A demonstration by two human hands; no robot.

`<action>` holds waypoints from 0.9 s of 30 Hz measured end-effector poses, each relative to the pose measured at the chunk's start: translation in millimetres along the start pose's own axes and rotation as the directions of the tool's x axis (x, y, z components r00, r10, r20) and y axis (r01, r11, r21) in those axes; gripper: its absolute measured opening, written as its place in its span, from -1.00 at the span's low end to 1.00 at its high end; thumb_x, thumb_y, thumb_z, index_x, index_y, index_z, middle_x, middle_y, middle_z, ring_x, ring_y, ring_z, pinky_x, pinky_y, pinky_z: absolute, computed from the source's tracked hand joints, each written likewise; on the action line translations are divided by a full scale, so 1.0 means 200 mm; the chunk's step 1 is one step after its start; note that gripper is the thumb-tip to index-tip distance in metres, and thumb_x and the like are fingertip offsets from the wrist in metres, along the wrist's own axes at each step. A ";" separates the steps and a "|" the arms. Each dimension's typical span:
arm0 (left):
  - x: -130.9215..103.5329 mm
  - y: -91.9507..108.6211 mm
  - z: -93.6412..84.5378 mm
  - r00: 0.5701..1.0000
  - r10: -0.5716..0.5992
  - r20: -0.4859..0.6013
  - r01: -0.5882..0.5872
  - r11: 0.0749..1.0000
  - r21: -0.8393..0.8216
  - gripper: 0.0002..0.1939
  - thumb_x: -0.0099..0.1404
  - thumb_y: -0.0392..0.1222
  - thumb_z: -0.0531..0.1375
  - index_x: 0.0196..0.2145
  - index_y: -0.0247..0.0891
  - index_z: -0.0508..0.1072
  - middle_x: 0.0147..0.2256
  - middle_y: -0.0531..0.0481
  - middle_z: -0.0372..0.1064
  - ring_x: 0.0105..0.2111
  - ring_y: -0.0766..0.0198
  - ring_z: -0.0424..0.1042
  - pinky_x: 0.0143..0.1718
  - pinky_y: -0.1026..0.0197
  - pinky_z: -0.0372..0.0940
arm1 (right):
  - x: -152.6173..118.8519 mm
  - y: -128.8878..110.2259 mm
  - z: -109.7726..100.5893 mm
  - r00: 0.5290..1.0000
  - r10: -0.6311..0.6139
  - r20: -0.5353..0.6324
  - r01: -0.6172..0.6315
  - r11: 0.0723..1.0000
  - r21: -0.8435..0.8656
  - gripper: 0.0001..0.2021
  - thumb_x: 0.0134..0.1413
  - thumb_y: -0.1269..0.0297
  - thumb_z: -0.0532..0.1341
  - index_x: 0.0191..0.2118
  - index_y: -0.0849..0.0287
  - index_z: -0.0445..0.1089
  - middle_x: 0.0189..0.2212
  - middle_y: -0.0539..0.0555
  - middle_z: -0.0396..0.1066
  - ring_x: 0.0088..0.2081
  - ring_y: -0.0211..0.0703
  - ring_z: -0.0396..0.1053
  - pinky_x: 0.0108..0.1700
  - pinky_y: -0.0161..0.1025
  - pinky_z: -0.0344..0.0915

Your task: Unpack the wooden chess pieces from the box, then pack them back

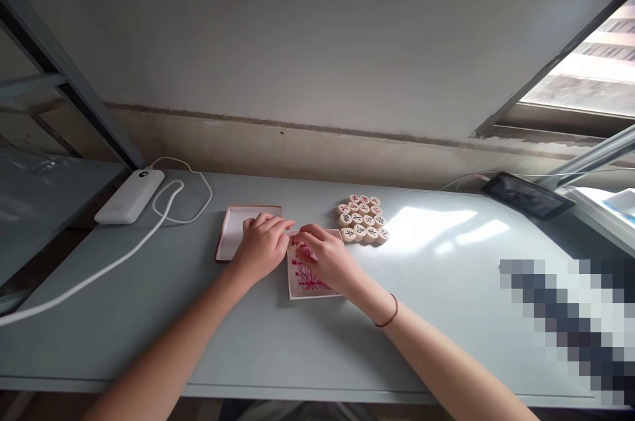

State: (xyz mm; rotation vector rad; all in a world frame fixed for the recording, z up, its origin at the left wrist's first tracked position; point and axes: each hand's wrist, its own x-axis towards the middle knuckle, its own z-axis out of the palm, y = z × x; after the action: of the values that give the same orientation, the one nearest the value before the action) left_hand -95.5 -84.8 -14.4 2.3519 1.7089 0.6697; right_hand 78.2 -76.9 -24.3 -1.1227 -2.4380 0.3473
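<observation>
A shallow white box (313, 280) with a red line pattern inside lies on the grey table. My right hand (322, 255) reaches over its upper left part, fingers bent and pressed together; a small piece seems to show at the fingertips, too small to make out. Over the right side of a white tray-like lid (235, 232) with a red edge is my left hand (262, 242), its fingers stretched toward the box and nothing visible in them. Several round wooden pieces (364, 219) with red and black characters stand in stacked rows behind the box, to the right.
A white power bank (131, 196) with a white cable (99, 282) rests at the back left. Near the back right, a dark phone-like device (528, 196) lies by a metal post. A blurred patch covers the right edge.
</observation>
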 end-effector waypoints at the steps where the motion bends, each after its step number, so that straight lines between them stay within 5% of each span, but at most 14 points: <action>1: 0.00 0.00 0.00 1.000 0.004 0.014 -0.004 1.000 0.003 -0.62 0.26 -0.38 -0.05 -0.10 -0.17 0.46 -0.10 -0.01 0.50 -0.06 0.11 0.35 -0.06 0.01 0.12 | 0.01 0.00 0.00 1.000 -0.004 -0.004 0.003 1.000 -0.026 -0.81 0.15 0.46 0.14 -0.14 0.12 0.40 -0.16 0.12 0.42 -0.30 -0.18 0.43 -0.26 -0.27 0.32; 8: 0.00 0.04 -0.01 0.994 0.027 0.102 -0.030 0.999 0.023 -0.71 0.28 -0.20 0.06 -0.07 -0.14 0.44 -0.11 -0.02 0.48 -0.10 0.10 0.35 -0.11 0.03 0.11 | 0.01 0.05 -0.10 0.999 0.045 -0.006 -0.045 0.999 -0.006 -0.82 0.14 0.34 0.17 -0.12 0.12 0.37 -0.16 0.11 0.40 -0.42 -0.24 0.38 -0.39 -0.30 0.27; 11: 0.02 0.07 0.00 0.993 0.024 0.117 -0.037 0.993 0.111 -0.74 0.25 -0.06 0.14 -0.14 -0.17 0.46 -0.21 -0.06 0.49 -0.15 0.05 0.34 -0.13 0.01 0.09 | 0.05 0.20 -0.21 0.976 0.203 -0.082 -0.204 0.979 -0.009 -0.82 0.16 0.27 0.14 -0.14 0.14 0.40 -0.17 0.12 0.41 -0.47 -0.27 0.36 -0.35 -0.27 0.28; 14: 0.04 0.10 0.01 0.988 0.011 0.151 -0.041 0.980 0.196 -0.83 0.25 -0.10 0.15 -0.29 -0.21 0.46 -0.29 -0.09 0.46 -0.20 0.04 0.34 -0.18 0.02 0.08 | 0.13 0.38 -0.31 0.905 0.403 -0.136 -0.421 0.895 -0.149 -0.76 0.14 0.24 0.13 -0.11 0.16 0.43 -0.13 0.14 0.44 -0.36 -0.17 0.40 -0.31 -0.25 0.26; 18: 0.05 0.13 0.03 0.986 -0.006 0.167 -0.037 0.966 0.254 -0.86 0.27 -0.29 0.07 -0.33 -0.24 0.44 -0.30 -0.09 0.45 -0.22 0.05 0.34 -0.24 0.04 0.05 | 0.25 0.52 -0.36 0.829 0.557 -0.037 -0.540 0.784 -0.307 -0.68 0.11 0.20 0.12 -0.06 0.15 0.43 -0.14 0.15 0.47 -0.22 -0.05 0.42 -0.36 -0.27 0.23; 22: 0.05 0.14 0.03 0.987 -0.014 0.160 -0.026 0.970 0.241 -0.86 0.25 -0.31 0.08 -0.34 -0.22 0.44 -0.31 -0.08 0.44 -0.23 0.07 0.34 -0.24 0.04 0.05 | 0.30 0.54 -0.37 0.757 0.646 0.102 -0.564 0.724 -0.398 -0.73 0.03 0.22 0.17 -0.16 0.17 0.49 -0.31 0.18 0.50 -0.33 -0.03 0.44 -0.43 -0.27 0.20; 27: 0.04 0.15 0.02 0.984 -0.053 0.168 0.011 0.970 0.242 -0.86 0.24 -0.12 0.15 -0.34 -0.20 0.47 -0.34 -0.07 0.44 -0.22 0.05 0.33 -0.21 0.03 0.06 | 0.33 0.55 -0.37 0.751 0.645 0.142 -0.555 0.733 -0.393 -0.84 -0.08 0.31 0.23 -0.34 0.18 0.52 -0.40 0.18 0.49 -0.39 -0.06 0.44 -0.46 -0.29 0.20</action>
State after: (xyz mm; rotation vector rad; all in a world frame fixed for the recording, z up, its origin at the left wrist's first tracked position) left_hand -66.7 -86.9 -4.4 2.4471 1.8347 0.2533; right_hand 148.6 47.4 14.5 -2.1702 -2.3293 0.3036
